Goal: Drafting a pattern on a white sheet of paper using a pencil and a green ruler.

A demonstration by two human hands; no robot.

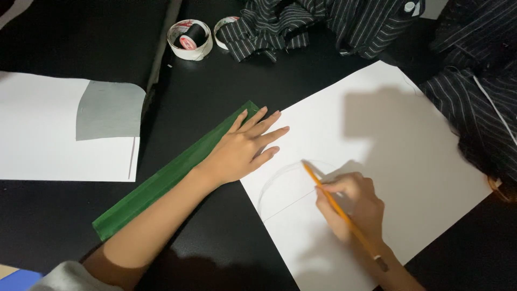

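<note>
While right hand [353, 207] grips pencil [344, 215] on paper [409, 156], left hand [242, 151] lies flat, holding nothing — sheet could slip, skewing the curve.

The right hand [353, 207] grips a pencil [339, 211], tip on the paper sheet [409, 161]. Left of the grip, the left hand [242, 148] lies flat across the sheet edge and a ruler [161, 180]. Tape rolls [189, 39] lie beyond.

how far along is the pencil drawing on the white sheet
Done: a faint curved arc and a straight line are already on the white sheet. In hand: the right hand holds a yellow pencil, tip at the arc's top, while the left hand presses the sheet's edge, lying over the green ruler. Left: most of the sheet looks blank.
</note>
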